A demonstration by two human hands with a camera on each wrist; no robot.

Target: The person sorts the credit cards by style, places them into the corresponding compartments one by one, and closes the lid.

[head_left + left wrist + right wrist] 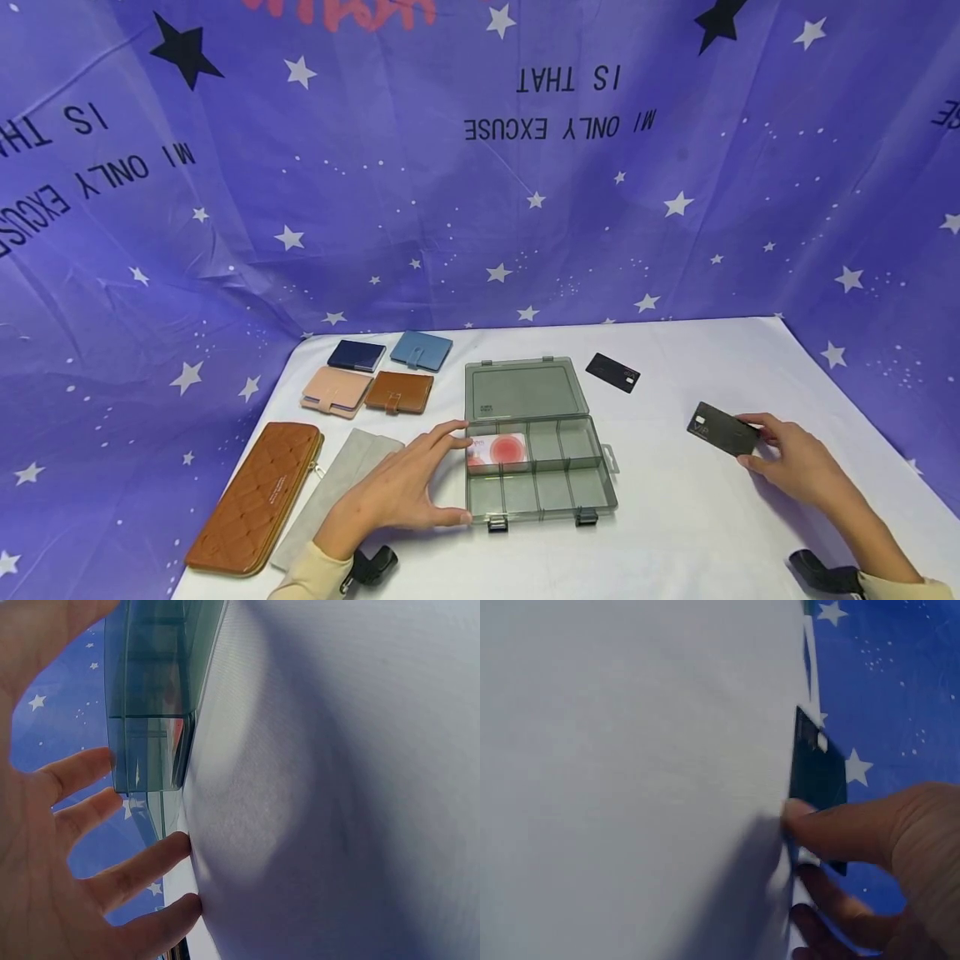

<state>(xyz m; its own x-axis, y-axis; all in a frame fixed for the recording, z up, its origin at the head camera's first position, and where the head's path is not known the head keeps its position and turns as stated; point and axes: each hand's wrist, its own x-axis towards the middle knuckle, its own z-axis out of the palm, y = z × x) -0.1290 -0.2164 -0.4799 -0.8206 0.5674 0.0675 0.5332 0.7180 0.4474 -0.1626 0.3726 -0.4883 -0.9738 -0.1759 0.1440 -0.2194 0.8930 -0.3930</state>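
Note:
A black VIP card (723, 428) is pinched by my right hand (798, 462) at its right end, over the right part of the table. In the right wrist view the thumb (840, 829) lies across the card (817, 776). My left hand (401, 487) is at the left side of a grey translucent compartment box (551, 492), thumb and fingertips touching or close to its edge. The box's lid (525, 392) lies folded back. A white and red card (497, 450) sits in the box's upper left part. Another black card (612, 372) lies right of the lid.
Left of the box lie a navy card holder (357, 356), a blue one (422, 351), a pink one (337, 392) and a brown one (400, 392). A brown quilted wallet (255, 500) and a grey pouch (337, 479) lie nearer. Purple star-printed cloth (420, 250) hangs around the white table (675, 533).

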